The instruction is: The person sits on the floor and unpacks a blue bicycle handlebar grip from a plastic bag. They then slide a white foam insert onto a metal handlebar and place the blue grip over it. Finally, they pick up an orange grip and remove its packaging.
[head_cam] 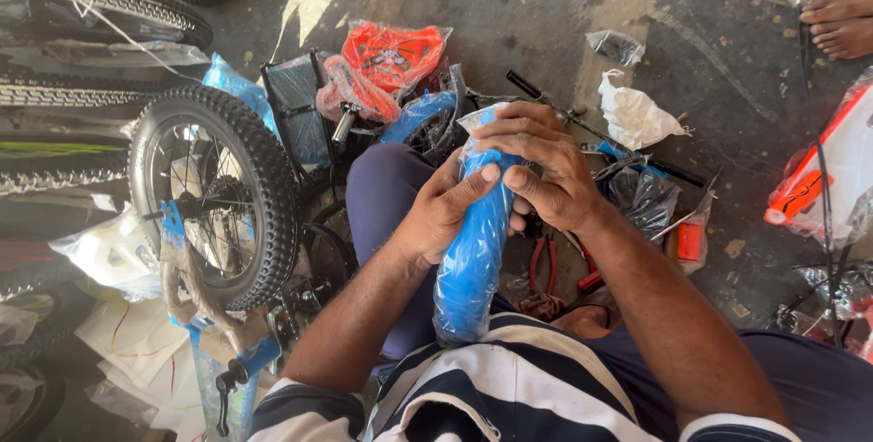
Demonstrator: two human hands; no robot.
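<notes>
Concrete floor, stained and littered with bicycle parts, is lying under a seated person in a striped shirt. Both hands are working a long blue part wrapped in clear plastic (pixel 473 242), standing nearly upright between the knees. The left hand (pixel 441 215) is closing round its middle, thumb pressing on the wrap; the right hand (pixel 536 165) is curling over the top end, fingers pinching the plastic. Judged step: stripping the wrap, barely begun. Peeling further probably calls for a firm lower grip. A small wheel (pixel 214 192) is standing left of the left hand; red pliers (pixel 543 265) are lying below the right wrist.
</notes>
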